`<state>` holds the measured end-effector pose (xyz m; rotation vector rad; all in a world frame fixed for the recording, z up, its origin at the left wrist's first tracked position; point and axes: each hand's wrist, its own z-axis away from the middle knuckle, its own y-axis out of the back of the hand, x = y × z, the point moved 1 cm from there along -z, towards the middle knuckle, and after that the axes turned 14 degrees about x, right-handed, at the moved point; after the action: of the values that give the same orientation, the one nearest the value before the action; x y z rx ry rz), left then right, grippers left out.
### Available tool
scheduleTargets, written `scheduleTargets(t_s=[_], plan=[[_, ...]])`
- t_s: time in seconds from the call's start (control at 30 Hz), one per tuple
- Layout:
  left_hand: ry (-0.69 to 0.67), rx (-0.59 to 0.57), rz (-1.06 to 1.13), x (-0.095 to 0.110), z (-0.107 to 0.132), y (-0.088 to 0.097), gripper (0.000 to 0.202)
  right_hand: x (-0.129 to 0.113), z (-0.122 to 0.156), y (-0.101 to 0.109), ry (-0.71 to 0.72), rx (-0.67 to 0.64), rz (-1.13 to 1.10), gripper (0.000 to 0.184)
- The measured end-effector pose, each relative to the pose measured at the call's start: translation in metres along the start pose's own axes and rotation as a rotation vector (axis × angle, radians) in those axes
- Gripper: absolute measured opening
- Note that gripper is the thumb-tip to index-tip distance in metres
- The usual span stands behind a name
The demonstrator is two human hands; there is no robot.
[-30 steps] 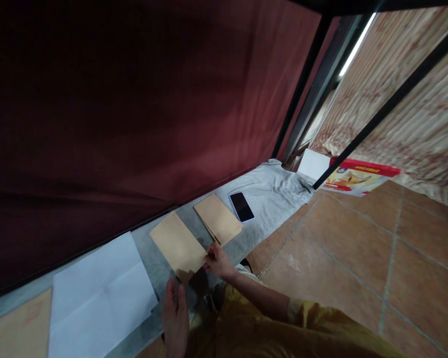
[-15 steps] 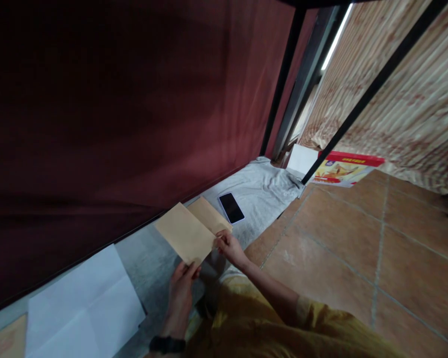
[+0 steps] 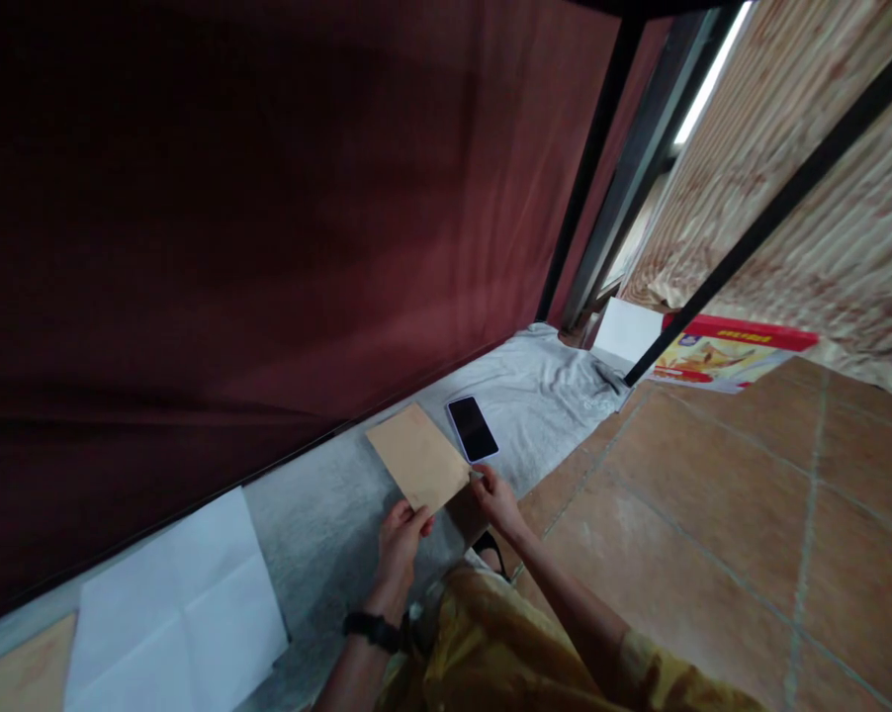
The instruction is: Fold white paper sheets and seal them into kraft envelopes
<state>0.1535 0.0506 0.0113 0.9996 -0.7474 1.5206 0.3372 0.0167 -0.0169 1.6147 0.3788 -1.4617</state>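
A tan paper envelope [image 3: 417,457] is held low over the grey ledge, its plain face up. My left hand [image 3: 402,534] grips its near corner, with the thumb on top and fingers underneath. At the right corner, my right hand [image 3: 494,494] pinches the edge between thumb and fingers. Only one tan outline shows, so I cannot tell whether a second piece lies beneath it. Just beyond the right corner, a phone [image 3: 473,429] with a dark screen rests on grey cloth [image 3: 557,371].
White creased paper sheets [image 3: 179,603] lie at the left on the ledge [image 3: 327,504], beside another tan piece [image 3: 27,667]. A dark red curtain [image 3: 305,247] borders the far side. A black pole [image 3: 772,213] slants down near a red and yellow box [image 3: 735,354] on the tiled floor [image 3: 713,514].
Two tan pieces showed, one partly behind the other; now a single outline is visible. Both hands and the paper have shifted right in view, and the camera view has moved slightly.
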Motion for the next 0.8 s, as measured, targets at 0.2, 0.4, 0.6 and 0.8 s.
scheduleTargets(t_s=[0.2, 0.4, 0.6, 0.8], plan=[[-0.061, 0.062, -0.114, -0.002, -0.0017, -0.0005, 0.026, 0.0072, 0.001, -0.0044, -0.025, -0.049, -0.102, 0.043], [-0.137, 0.149, -0.215, -0.0017, -0.0058, -0.0029, 0.025, 0.0108, -0.0008, -0.0056, -0.036, -0.102, -0.125, 0.053], [-0.215, 0.185, -0.325, -0.007, -0.0003, -0.0045, 0.023, 0.0059, -0.0003, -0.0057, -0.026, -0.114, -0.087, 0.054], [-0.243, 0.202, -0.415, -0.0035, 0.0023, -0.0035, 0.031, 0.0042, -0.0012, -0.0075, -0.007, -0.12, -0.047, 0.062]])
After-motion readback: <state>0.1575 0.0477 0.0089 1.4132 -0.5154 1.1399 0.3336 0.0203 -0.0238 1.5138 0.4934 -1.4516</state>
